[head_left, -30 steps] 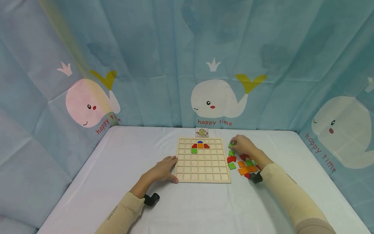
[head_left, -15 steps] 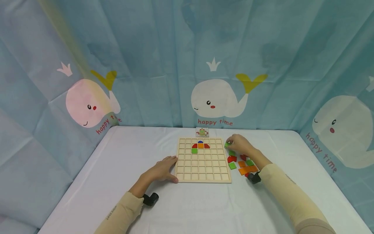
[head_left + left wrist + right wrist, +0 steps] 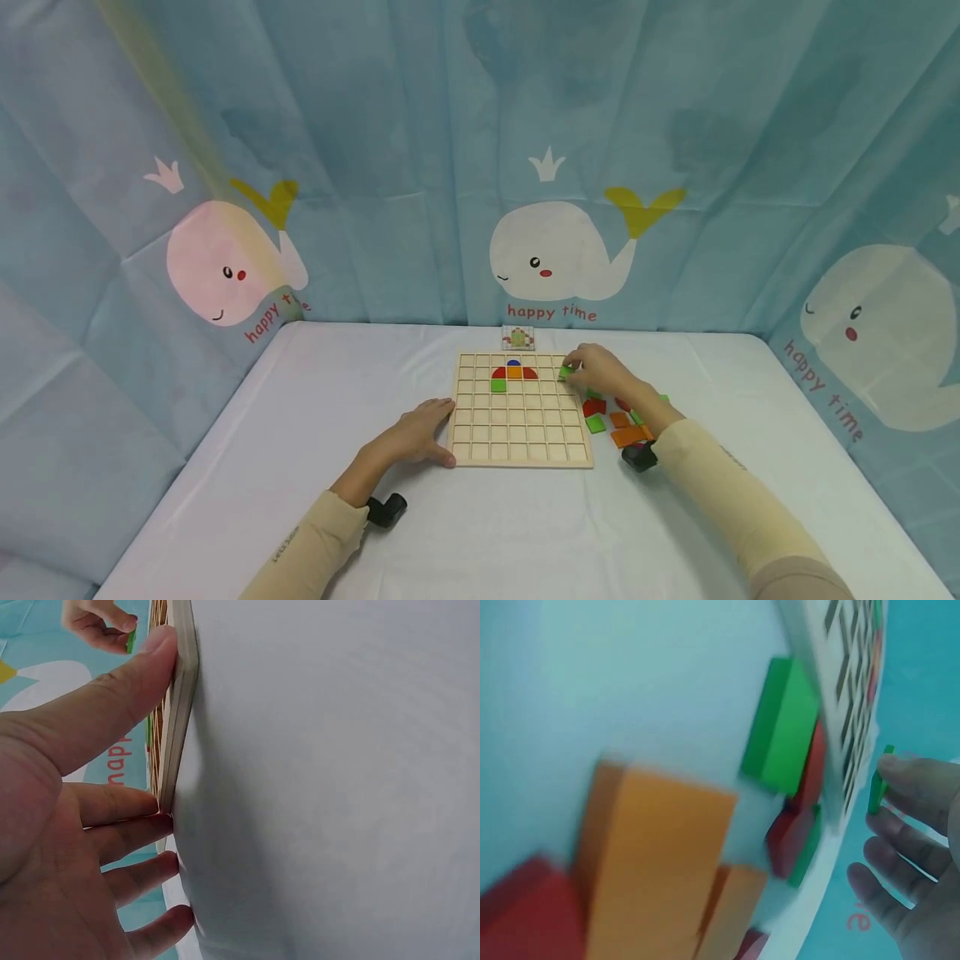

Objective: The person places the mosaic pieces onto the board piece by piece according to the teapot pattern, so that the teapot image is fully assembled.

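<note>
My right hand point(image 3: 602, 371) pinches a green square tile point(image 3: 566, 374) between thumb and fingertips, over the right side of the wooden grid board point(image 3: 517, 427). In the right wrist view that green tile point(image 3: 877, 787) is seen nearly edge-on. My left hand point(image 3: 420, 432) rests against the board's left edge, fingers spread and fairly straight, its thumb point(image 3: 112, 705) on the rim by the near corner. Near the top of the grid lie a blue half-round piece point(image 3: 513, 363), an orange square point(image 3: 514, 373), two red curved pieces point(image 3: 498, 374) and a green square point(image 3: 498, 386).
Right of the board several loose tiles lie on the white cloth: green point(image 3: 596, 424), red point(image 3: 594, 407) and orange point(image 3: 628, 437), partly under my right forearm. A small pattern card point(image 3: 518, 337) lies behind the board. A whale-print curtain point(image 3: 420, 250) hangs beyond the table.
My right hand has moved left with the green tile, from above the loose pieces to over the board's right columns. My left hand stays at the board's edge.
</note>
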`<move>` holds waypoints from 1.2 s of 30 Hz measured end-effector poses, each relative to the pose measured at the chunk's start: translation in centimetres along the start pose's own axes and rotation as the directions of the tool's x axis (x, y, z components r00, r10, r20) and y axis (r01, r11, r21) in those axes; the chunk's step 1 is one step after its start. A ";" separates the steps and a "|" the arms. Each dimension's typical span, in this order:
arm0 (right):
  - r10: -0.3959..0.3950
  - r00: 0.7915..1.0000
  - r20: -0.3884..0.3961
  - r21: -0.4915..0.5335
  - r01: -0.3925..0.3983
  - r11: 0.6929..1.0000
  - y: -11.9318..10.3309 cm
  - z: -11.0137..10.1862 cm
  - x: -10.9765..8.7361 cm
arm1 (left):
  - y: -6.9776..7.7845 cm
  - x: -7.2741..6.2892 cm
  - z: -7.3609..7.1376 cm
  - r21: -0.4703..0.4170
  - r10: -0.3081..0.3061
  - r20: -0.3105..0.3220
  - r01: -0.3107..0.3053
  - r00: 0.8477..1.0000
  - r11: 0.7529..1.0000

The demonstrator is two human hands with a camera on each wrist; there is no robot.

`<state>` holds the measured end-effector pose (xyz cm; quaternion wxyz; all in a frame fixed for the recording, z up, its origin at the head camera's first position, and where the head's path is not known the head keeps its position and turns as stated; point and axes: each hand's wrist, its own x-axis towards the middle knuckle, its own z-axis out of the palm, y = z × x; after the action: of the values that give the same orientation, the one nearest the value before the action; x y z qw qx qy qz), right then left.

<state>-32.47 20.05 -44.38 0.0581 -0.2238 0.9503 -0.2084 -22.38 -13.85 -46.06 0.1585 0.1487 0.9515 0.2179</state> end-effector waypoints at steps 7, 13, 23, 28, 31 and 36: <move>-0.017 0.999 0.033 0.007 0.017 1.000 -1.6 0.6 0.9 | -0.1 -0.1 0.3 0.005 -0.008 0.001 0.008 1.000 1.000; -0.034 0.998 0.050 0.006 0.034 0.999 -3.0 1.3 1.8 | -0.1 -0.1 0.3 0.017 -0.001 0.000 0.001 1.000 1.000; -0.108 0.994 0.028 0.010 0.108 0.994 -4.4 2.1 3.1 | -0.2 0.1 0.1 0.025 0.011 0.009 -0.011 1.000 1.000; -0.140 0.990 0.029 0.016 0.139 0.990 -5.1 2.6 3.4 | 0.0 0.1 0.1 0.023 0.014 0.010 -0.014 1.000 1.000; -0.149 0.988 0.036 0.035 0.148 0.988 -5.6 2.8 3.4 | 0.0 0.1 0.1 0.027 0.011 0.011 -0.011 1.000 1.000; -0.157 0.986 0.051 0.041 0.155 0.987 -6.2 3.3 3.6 | 0.0 0.0 0.1 0.031 0.006 0.010 -0.006 1.000 0.999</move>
<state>-32.52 12.22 -44.79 0.0714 -0.3022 0.9239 -0.2235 -22.37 -13.81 -46.15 0.1600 0.1550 0.9535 0.2029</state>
